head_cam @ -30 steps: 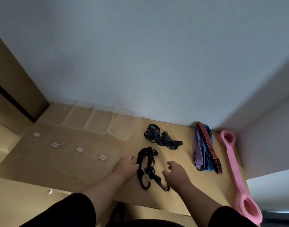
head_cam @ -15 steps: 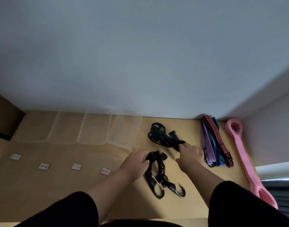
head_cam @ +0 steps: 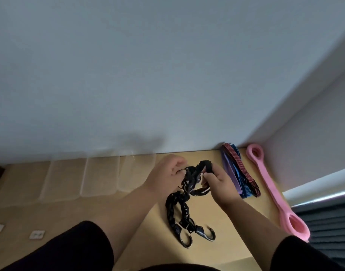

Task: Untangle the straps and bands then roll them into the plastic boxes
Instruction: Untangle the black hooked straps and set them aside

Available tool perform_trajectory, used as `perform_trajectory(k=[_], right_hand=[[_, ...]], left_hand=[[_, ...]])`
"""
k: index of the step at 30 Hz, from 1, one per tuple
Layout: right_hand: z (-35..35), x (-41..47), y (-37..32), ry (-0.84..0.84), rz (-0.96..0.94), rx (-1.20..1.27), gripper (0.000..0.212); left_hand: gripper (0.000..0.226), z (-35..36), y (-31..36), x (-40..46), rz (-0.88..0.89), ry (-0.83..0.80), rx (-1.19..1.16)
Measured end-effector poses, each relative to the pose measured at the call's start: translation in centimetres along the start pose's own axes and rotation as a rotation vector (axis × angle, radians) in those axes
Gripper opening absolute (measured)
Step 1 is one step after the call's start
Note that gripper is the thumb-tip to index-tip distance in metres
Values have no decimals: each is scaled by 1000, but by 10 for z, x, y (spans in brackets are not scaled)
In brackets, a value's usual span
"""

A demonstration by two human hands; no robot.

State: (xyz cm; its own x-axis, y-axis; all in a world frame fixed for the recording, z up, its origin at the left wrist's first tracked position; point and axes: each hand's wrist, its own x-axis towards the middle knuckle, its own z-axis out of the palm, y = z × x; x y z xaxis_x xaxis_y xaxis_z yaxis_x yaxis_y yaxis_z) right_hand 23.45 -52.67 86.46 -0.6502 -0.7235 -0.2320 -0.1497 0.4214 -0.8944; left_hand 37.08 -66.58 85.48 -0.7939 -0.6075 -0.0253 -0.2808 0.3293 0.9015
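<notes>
A tangled black strap (head_cam: 195, 175) is lifted just above the wooden table (head_cam: 216, 249). My left hand (head_cam: 165, 178) pinches its left side and my right hand (head_cam: 219, 183) grips its right side, fingers curled round the webbing. Below it a second black strap (head_cam: 179, 210) with two metal hooks lies flat on the table. Several clear plastic boxes (head_cam: 99, 176) stand in a row along the wall to the left. A bundle of purple, blue and red striped bands (head_cam: 239, 171) lies to the right, beside a long pink band (head_cam: 269, 184).
The grey wall runs along the table's back edge and turns at the right corner. Small white labels (head_cam: 37, 234) lie on the table at the lower left. The table's right edge drops off beside the pink band, over a dark ribbed surface (head_cam: 331, 227).
Both hands have moved onto the farther black strap and raised it off the table. My left hand has left the hooked strap, which still lies flat.
</notes>
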Motion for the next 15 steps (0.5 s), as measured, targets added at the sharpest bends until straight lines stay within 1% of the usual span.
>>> perform_trajectory(k=[2, 4, 5, 7, 9, 10, 11, 12, 14, 15], right_hand=[[-7, -7, -22, 25, -64, 145, 14], [-14, -12, -43, 68, -104, 296, 16], [-17, -16, -55, 86, -129, 364, 13], [-23, -23, -77, 112, -181, 478, 6], [-31, -31, -94, 126, -219, 599, 9], [-35, -36, -102, 134, -231, 664, 12], [-40, -40, -110, 146, -237, 733, 16], [-44, -44, -117, 159, -240, 796, 21], [-53, -52, -130, 192, -259, 874, 25], [-58, -56, -133, 214, -273, 888, 26]], left_hand=[[41, -1, 15, 10, 6, -125, 54], [51, 6, 24, 14, -33, -242, 69], [52, 10, 27, 13, -34, -265, 42], [59, 18, 28, 10, -4, -232, -17], [77, 23, 32, 4, 18, -207, -62], [84, 26, 35, 0, 16, -222, -81], [84, 28, 40, -4, 7, -258, -91], [75, 30, 46, -7, 11, -303, -96], [40, 33, 59, -11, 39, -376, -99], [27, 34, 65, -12, 47, -397, -130]])
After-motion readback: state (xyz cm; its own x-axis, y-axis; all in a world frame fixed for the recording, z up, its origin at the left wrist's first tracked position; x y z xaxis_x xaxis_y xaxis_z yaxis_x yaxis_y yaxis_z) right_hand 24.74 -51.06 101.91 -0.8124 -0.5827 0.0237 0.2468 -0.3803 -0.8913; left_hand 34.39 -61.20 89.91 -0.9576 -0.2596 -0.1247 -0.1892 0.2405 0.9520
